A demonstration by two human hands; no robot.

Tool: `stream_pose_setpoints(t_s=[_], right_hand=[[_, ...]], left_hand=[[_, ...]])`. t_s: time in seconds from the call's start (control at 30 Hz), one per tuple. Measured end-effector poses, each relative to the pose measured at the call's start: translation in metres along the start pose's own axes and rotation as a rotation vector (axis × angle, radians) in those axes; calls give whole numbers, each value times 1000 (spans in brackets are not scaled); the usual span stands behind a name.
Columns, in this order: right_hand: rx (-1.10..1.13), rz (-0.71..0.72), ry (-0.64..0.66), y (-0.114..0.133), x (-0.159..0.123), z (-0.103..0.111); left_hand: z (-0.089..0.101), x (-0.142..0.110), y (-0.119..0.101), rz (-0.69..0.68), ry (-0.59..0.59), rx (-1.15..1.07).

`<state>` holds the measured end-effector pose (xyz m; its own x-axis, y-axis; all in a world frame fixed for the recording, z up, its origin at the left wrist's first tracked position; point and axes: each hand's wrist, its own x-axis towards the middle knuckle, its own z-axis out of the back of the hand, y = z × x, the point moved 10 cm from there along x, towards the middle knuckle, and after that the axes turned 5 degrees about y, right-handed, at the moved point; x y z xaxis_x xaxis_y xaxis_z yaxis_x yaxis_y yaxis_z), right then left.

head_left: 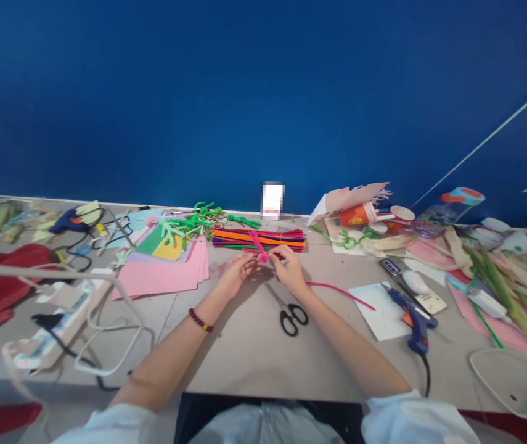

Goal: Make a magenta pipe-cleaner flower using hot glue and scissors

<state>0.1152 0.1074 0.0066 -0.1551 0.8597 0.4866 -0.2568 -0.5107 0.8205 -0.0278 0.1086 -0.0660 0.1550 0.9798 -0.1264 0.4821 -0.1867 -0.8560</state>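
Bright pink pipe cleaners, twisted into a small figure [260, 245], stand between my hands above the table. My left hand [238, 272] is closed on the lower left of the figure, fingers curled. From the other side my right hand [288, 271] pinches it between thumb and forefinger. Just behind lies a banded bundle of colored pipe cleaners [230, 238], mostly orange, red and purple. Scissors [291, 316] with black handles rest below my hands, blades pointing toward them. One loose pink pipe cleaner [341, 292] extends from behind my right wrist.
Pink paper sheets [159, 276] and green pipe-cleaner pieces [193, 219] lie left. A white power strip [66, 320] with cables is farther left. At right are a blue glue gun [413, 317] on paper, a phone [390, 266], paper cups [358, 214] and dried husks [498, 277].
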Motion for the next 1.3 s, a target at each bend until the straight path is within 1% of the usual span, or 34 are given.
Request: stream_pose_setpoints(t_s=[0.03,0.1,0.17,0.2,0.27,0.33,0.37,0.4,0.47,0.5,0.57,0.63,0.7,0.77,0.83,0.9,1.0,1.07,1.13,1.2,1.3], right_hand=[[12,-9,-6,-2,0,2],[31,-13,-3,-2,1,3],[42,1,23,4,4,2],[42,13,46,8,5,1],[33,39,103,19,9,-2],[31,61,158,30,14,-3],[35,62,189,34,16,-4],[42,51,217,37,19,-3],[56,-13,274,37,22,-3],[72,-68,299,33,23,-3],[135,-196,344,20,23,-3],[213,-307,358,7,20,-3],[272,-373,347,-4,17,-2],[309,-406,333,-10,15,-3],[325,-424,324,-13,13,-4],[332,-430,308,-16,13,-6],[400,-430,272,-23,11,-12],[480,-444,234,-30,8,-19],[534,-462,213,-36,4,-27],[558,-461,224,-37,1,-34],[555,-438,247,-31,-2,-39]], left_hand=[[5,0,-8,-78,-41,79],[11,-5,-32,-284,-136,300],[5,-15,-57,-481,-188,539],[-2,-20,-67,-561,-183,638],[-17,-27,-78,-645,-114,753],[-25,-30,-78,-625,-49,727],[-25,-30,-76,-583,-47,681],[-22,-29,-71,-521,-65,619],[-17,-26,-53,-331,-70,487],[-16,-25,-45,-258,-64,439],[-18,-24,-31,-156,-28,339],[-19,-22,-21,-97,10,257],[-17,-19,-15,-58,14,196],[-12,-17,-12,-34,-17,154],[-12,-16,-13,-36,-23,162],[-16,-17,-16,-63,-15,221],[-17,-20,-23,-128,-61,306],[-14,-20,-25,-161,-88,312],[-12,-19,-22,-164,-88,280],[-9,-17,-18,-153,-87,240],[-8,-15,-17,-153,-91,230]])
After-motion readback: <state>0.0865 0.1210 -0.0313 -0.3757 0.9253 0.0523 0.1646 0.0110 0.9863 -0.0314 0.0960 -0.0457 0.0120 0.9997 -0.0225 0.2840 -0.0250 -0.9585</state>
